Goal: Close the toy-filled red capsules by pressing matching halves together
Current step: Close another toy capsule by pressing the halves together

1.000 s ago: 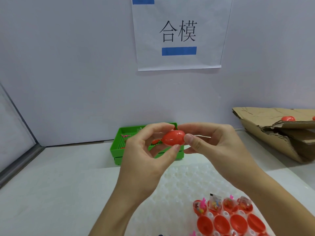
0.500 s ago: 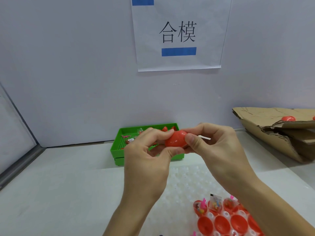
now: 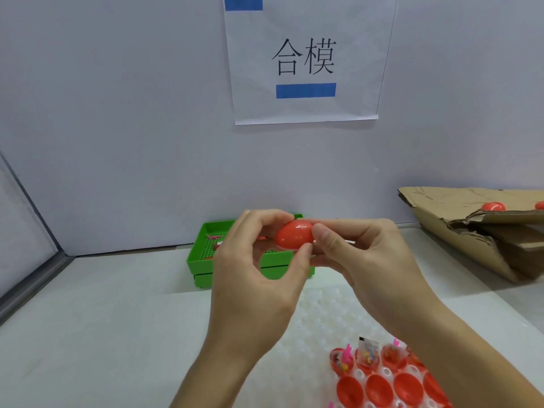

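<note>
Both hands have edged up with the capsule (image 3: 294,234), left hand (image 3: 259,278) and right hand (image 3: 362,260) pinching it above the tray (image 3: 203,251), where uneven pressure could pop its halves apart.

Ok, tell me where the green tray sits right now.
In the head view the green tray sits left of centre on the white table by the back wall, partly hidden behind the left hand.

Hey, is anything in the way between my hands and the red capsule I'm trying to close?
Nothing visible. The left hand and right hand both pinch the glossy red plastic capsule directly, held in the air in front of the green plastic tray.
</note>
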`<action>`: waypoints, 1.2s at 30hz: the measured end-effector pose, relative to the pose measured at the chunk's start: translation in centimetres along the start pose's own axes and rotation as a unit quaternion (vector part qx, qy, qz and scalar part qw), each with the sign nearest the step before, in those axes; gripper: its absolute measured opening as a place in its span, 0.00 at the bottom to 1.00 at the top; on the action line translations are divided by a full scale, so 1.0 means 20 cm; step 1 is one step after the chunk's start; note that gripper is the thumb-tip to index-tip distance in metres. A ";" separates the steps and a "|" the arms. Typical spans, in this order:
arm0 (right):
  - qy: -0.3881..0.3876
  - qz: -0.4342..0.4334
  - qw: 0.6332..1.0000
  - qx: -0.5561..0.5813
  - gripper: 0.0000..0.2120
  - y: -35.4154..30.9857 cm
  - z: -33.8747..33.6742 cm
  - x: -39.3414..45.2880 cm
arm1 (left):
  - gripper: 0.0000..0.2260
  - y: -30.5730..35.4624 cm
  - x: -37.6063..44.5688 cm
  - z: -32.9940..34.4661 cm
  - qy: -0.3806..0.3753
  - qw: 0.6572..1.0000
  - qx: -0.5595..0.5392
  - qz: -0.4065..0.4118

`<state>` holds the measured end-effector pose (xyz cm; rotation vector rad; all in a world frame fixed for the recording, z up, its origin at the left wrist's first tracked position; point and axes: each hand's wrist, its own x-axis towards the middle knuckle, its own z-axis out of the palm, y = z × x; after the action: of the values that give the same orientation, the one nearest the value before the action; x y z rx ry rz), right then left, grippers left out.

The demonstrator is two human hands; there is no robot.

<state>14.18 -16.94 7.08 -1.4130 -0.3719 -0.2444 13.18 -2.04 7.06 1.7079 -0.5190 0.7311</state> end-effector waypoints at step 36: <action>-0.058 0.051 0.996 -0.039 0.12 0.02 -0.02 0.00 | 0.29 -0.06 -0.03 0.03 -0.127 0.966 -0.163 -0.158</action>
<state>14.33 -17.25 6.58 -1.5218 -0.3886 -0.0940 13.72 -2.30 5.70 1.5298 -0.4957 0.1849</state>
